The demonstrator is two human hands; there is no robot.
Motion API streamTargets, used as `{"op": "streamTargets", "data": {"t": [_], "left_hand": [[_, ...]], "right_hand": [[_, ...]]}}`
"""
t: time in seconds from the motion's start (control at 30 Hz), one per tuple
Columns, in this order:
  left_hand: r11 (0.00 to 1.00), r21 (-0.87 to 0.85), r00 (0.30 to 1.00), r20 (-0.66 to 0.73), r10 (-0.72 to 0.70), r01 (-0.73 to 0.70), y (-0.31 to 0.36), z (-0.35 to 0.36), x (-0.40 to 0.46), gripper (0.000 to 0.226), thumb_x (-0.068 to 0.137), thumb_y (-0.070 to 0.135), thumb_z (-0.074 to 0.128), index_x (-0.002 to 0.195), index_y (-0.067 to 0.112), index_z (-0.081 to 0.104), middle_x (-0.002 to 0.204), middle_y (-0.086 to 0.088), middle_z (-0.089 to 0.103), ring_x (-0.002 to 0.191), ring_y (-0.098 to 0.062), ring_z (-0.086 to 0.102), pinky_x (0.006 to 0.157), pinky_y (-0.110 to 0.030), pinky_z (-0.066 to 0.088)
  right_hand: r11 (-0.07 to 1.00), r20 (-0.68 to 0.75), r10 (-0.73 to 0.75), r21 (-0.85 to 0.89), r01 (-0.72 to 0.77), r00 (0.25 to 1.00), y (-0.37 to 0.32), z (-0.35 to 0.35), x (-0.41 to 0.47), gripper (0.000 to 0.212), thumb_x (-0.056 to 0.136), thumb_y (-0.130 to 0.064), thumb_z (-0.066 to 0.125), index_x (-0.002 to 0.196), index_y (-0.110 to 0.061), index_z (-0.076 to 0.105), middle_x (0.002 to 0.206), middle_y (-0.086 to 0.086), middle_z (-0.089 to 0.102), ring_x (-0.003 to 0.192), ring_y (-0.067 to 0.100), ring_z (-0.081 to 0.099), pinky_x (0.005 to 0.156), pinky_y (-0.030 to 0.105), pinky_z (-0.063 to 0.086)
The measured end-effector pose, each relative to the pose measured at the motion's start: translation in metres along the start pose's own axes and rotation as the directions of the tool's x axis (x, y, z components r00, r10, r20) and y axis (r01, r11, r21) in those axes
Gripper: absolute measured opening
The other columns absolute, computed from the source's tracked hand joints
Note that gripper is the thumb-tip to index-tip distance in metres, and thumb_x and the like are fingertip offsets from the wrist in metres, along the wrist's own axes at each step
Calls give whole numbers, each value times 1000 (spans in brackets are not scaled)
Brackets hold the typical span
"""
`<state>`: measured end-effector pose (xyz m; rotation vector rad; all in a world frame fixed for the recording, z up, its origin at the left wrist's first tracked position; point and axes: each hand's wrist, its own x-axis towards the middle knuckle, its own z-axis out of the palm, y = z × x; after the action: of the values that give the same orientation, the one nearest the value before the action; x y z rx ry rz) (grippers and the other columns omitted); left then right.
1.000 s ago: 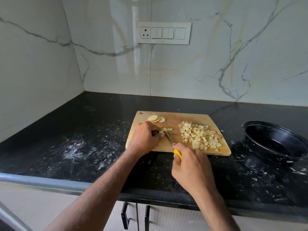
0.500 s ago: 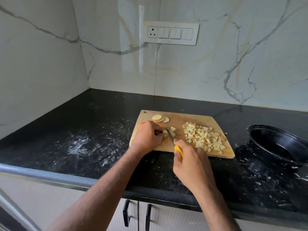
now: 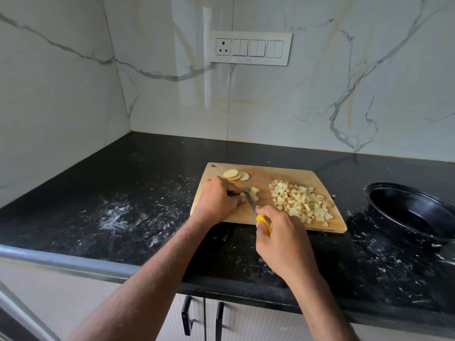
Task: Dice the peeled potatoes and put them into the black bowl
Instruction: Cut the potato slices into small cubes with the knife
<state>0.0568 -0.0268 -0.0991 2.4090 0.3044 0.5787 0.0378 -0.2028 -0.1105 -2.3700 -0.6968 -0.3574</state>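
Two bare forearms reach in from the bottom edge over the front lip of the black counter [image 3: 138, 193], which is streaked with whitish smears on both sides. Nearest, below the counter edge, are pale cabinet doors with two black handles [image 3: 187, 315]. The right hand [image 3: 280, 238] is curled round the yellow handle of a knife [image 3: 257, 210], whose narrow blade runs up and to the left onto the wooden cutting board [image 3: 275, 175]. The left hand [image 3: 218, 201] lies knuckles-up on the board's left part, fingers bent down and pressing on a potato piece that is mostly hidden under them; the blade stands right at those fingertips. Just beyond the blade lie a few freshly cut cubes [image 3: 254, 191]. To their right, apart from them, a broad heap of diced potato [image 3: 301, 204] covers the right half of the board, reaching close to its right edge. At the board's far left corner a short overlapping row of round potato slices [image 3: 235, 175] lies just behind the left hand. The black bowl [image 3: 413, 212] sits on the counter to the right of the board, near it but not touching, tilted toward the camera, with no potato visible inside. Behind everything rise marble-patterned wall panels, with a white switch plate [image 3: 250, 48] holding a socket and switches above the board.
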Motion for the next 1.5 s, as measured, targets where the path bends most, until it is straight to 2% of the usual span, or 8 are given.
{"op": "streamTargets", "data": {"t": [0.17, 0.3, 0.53, 0.77, 0.87, 1.0, 1.17, 1.5], "left_hand": [[999, -38, 1000, 22, -12, 12, -1, 0, 2, 20, 80, 22, 84, 99, 20, 81, 97, 4, 76, 85, -9, 64, 77, -21, 51], [998, -62, 1000, 19, -18, 19, -2, -1, 2, 23, 78, 21, 85, 101, 17, 81, 99, 3, 75, 87, -10, 65, 81, -23, 53], [998, -62, 1000, 20, -17, 18, -1, -2, 0, 20, 80, 20, 84, 99, 15, 81, 98, 1, 75, 88, -12, 65, 81, -23, 51], [1000, -15, 1000, 20, 20, -20, 0, -2, -2, 18, 85, 21, 79, 103, 20, 81, 97, 3, 75, 84, -11, 62, 64, -11, 42], [1000, -5, 1000, 17, 21, -21, 0, -1, -3, 18, 87, 22, 77, 105, 20, 80, 101, 3, 75, 85, -9, 61, 69, -12, 41], [1000, 4, 999, 37, 30, -30, -1, -2, -2, 25, 86, 21, 78, 111, 20, 78, 105, 3, 75, 83, -5, 58, 70, -8, 39], [999, -1, 996, 79, 41, -41, -7, -5, 2, 27, 88, 18, 76, 115, 18, 76, 111, 2, 74, 89, -3, 58, 78, -9, 39], [1000, 0, 1000, 12, 3, -3, -8, -1, 3, 20, 86, 19, 79, 106, 16, 79, 104, 1, 76, 88, -9, 62, 81, -17, 45]], "right_hand": [[999, 39, 21, 49, -23, 999, 2, -2, 5, 30, 94, -23, 63, 124, -25, 66, 96, -10, 69, 75, 6, 62, 57, 17, 42], [1000, 55, 6, 13, -7, 998, -3, -1, 12, 31, 95, -23, 60, 126, -25, 64, 107, -8, 71, 83, 8, 63, 68, 23, 54], [981, 33, -55, -184, 60, 998, -15, 2, 6, 38, 99, -28, 53, 137, -30, 53, 80, -7, 54, 70, 12, 48, 59, 22, 35], [991, 31, -31, -133, 35, 999, -10, -7, -8, 40, 97, -30, 55, 138, -33, 54, 94, -5, 68, 73, 9, 47, 52, 14, 28], [995, -34, 9, -95, -12, 999, -7, -9, -10, 37, 95, -28, 59, 132, -30, 62, 95, -5, 72, 71, 9, 47, 53, 11, 32], [998, -45, 31, -49, -34, 998, -6, -9, -10, 36, 96, -27, 57, 132, -31, 61, 101, -5, 70, 79, 8, 46, 66, 19, 40], [998, -30, 3, -56, -5, 1000, -8, -5, -7, 37, 98, -30, 55, 135, -32, 58, 94, -5, 67, 73, 8, 50, 55, 14, 37], [997, -11, -1, -75, 0, 1000, -7, -4, -8, 37, 99, -33, 53, 136, -35, 55, 93, -5, 62, 71, 4, 43, 53, 13, 32]]}}
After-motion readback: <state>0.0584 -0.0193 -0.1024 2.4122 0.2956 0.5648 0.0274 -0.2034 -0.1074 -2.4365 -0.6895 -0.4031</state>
